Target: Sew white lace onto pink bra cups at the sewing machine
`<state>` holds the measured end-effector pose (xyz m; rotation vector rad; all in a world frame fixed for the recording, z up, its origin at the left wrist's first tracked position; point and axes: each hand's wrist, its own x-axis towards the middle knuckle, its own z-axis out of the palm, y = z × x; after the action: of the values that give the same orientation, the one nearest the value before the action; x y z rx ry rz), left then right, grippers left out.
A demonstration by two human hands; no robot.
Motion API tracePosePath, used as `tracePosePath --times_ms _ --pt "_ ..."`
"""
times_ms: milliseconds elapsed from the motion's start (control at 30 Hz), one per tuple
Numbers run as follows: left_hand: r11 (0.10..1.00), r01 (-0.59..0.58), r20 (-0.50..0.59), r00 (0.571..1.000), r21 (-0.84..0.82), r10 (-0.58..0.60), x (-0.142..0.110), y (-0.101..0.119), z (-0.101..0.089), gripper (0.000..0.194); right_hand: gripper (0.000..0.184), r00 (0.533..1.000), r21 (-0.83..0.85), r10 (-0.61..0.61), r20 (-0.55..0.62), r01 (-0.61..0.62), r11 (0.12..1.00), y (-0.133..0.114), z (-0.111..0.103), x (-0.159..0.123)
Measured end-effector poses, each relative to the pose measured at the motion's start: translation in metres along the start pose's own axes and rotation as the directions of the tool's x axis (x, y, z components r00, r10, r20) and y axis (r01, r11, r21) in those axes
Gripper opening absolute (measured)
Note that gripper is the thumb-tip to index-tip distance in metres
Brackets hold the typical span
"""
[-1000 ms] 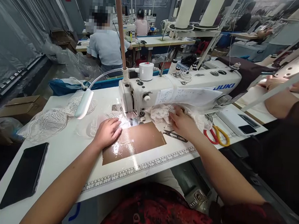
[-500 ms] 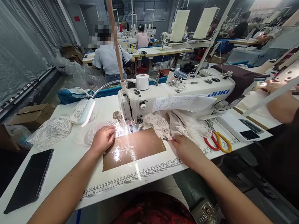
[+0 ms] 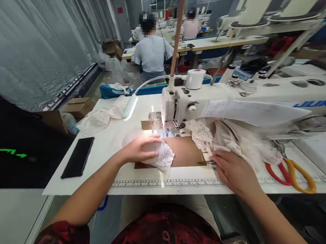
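My left hand is closed on a white lace cup piece, over the brown plate on the machine bed. The piece partly covers the brown plate just in front of the sewing machine's needle area. Closed fingers of my right hand rest at the plate's right end, a small dark pointed metal tool poking out of them; its kind is unclear. Beside that hand, a heap of cream lace and mesh fabric lies under the machine arm.
Scissors with red and yellow handles lie at the right. More lace cups sit at the table's left, behind a black phone. A lamp on a bent neck hangs beside the machine head. A ruler strip runs along the front edge.
My view has swung left. The left hand has drawn the lace piece from beside the needle toward me, over the brown plate. My right hand stays by the plate's right end.
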<state>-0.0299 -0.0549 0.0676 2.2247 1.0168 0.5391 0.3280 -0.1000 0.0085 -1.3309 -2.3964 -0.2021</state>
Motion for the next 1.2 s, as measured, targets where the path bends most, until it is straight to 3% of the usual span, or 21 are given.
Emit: tracePosePath --times_ms 67,167,233,300,367,433,500,567,633,733,833,900,1000,1200 --pt "0.992 0.129 -0.107 0.986 0.003 -0.128 0.006 -0.015 -0.003 0.057 0.023 0.998 0.038 -0.018 -0.055 0.020 0.999 0.002 0.001 -0.005" --pt "0.953 0.295 -0.099 0.948 -0.074 -0.301 0.014 -0.037 -0.004 0.073 0.021 0.985 0.123 -0.005 -0.170 0.026 0.992 0.000 -0.001 -0.014" --pt "0.926 0.349 -0.071 0.930 -0.146 -0.362 0.016 -0.046 -0.002 0.073 0.024 0.966 0.233 0.064 -0.250 -0.004 0.972 -0.005 -0.005 -0.020" --pt "0.906 0.351 -0.054 0.926 -0.235 -0.373 0.016 -0.051 0.000 0.067 0.026 0.935 0.406 0.223 -0.278 -0.096 0.909 -0.012 -0.011 -0.024" --pt "0.878 0.336 -0.026 0.930 -0.341 -0.366 0.014 -0.051 0.000 0.057 0.025 0.862 0.604 0.458 -0.218 -0.249 0.757 -0.020 -0.015 -0.025" --pt "0.834 0.329 0.015 0.933 -0.442 -0.360 0.012 -0.049 -0.001 0.045 0.020 0.759 0.793 0.648 -0.059 -0.359 0.492 -0.029 -0.015 -0.021" --pt "0.792 0.328 0.038 0.932 -0.514 -0.361 0.010 -0.046 -0.002 0.035 0.012 0.700 0.893 0.697 0.158 -0.403 0.201 -0.037 -0.010 -0.014" --pt "0.765 0.315 0.033 0.933 -0.562 -0.359 0.009 -0.043 -0.001 0.030 0.014 0.711 0.902 0.630 0.312 -0.430 0.039 -0.045 0.000 -0.006" --pt "0.754 0.311 0.020 0.930 -0.579 -0.368 0.008 -0.041 0.002 0.029 0.026 0.764 0.873 0.516 0.386 -0.484 0.064 -0.054 0.009 0.004" --pt "0.752 0.353 0.043 0.916 -0.557 -0.398 0.009 -0.038 0.006 0.030 0.036 0.845 0.791 0.271 0.461 -0.530 0.306 -0.068 0.011 0.026" --pt "0.757 0.400 0.084 0.903 -0.517 -0.420 0.008 -0.035 0.008 0.030 0.037 0.908 0.724 0.066 0.413 -0.372 0.581 -0.078 0.004 0.058" --pt "0.755 0.401 0.097 0.905 -0.519 -0.414 0.007 -0.033 0.008 0.029 0.038 0.929 0.679 -0.029 0.368 -0.247 0.691 -0.081 0.002 0.082" --pt "0.736 0.371 0.116 0.920 -0.567 -0.375 0.006 -0.029 0.007 0.030 0.040 0.945 0.665 -0.091 0.313 -0.150 0.731 -0.082 0.007 0.111" --pt "0.690 0.341 0.147 0.934 -0.638 -0.326 0.004 -0.028 0.007 0.028 0.040 0.933 0.764 -0.088 0.348 -0.227 0.604 -0.080 0.026 0.128"
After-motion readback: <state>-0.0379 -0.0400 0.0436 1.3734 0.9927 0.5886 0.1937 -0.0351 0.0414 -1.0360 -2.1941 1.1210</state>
